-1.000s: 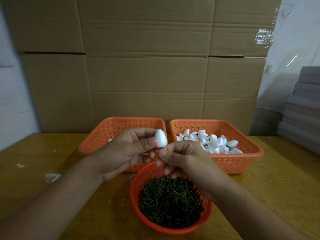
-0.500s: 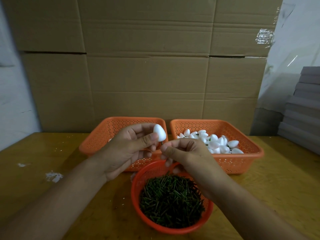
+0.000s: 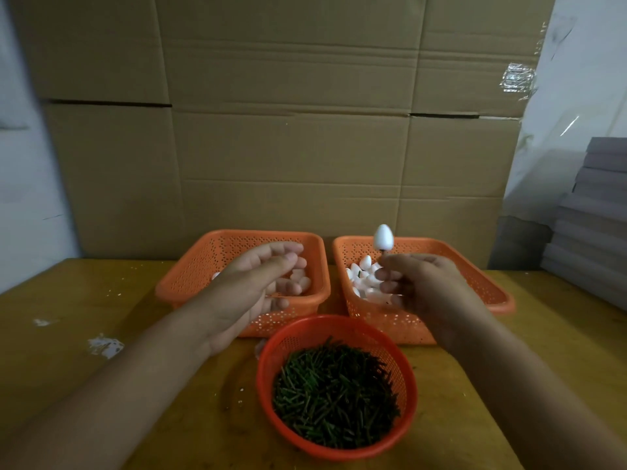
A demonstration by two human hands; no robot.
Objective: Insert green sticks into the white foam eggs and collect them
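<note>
I am holding my right hand over the near wall of the right basket, thumb and fingers pinching a short green stick low on its shaft. The stick is carrying a white foam egg upright on its top end, above my knuckles, touching nothing else. My left hand is hanging loose and unclenched over the left basket, fingers relaxed, gripping nothing; a few white eggs are showing under it, but I cannot tell whether they carry sticks. More eggs are lying piled in the right basket beyond my right fingers, and some seem to have green ends, though too small to be sure. Nearest me, the round red basket is sitting on the yellow table, full of loose green sticks. Behind the baskets a wall of cardboard boxes is closing off the view. Handling note, as judgement: the egg is looking very light and soft enough to dent, held on by friction in the foam alone, so I am keeping my grip on the stick near the egg's base instead of squeezing the foam. The stick appears thin and stiff, likely to slip if pinched at its very tip. Next move, I judge, is lowering it gently into a basket.
</note>
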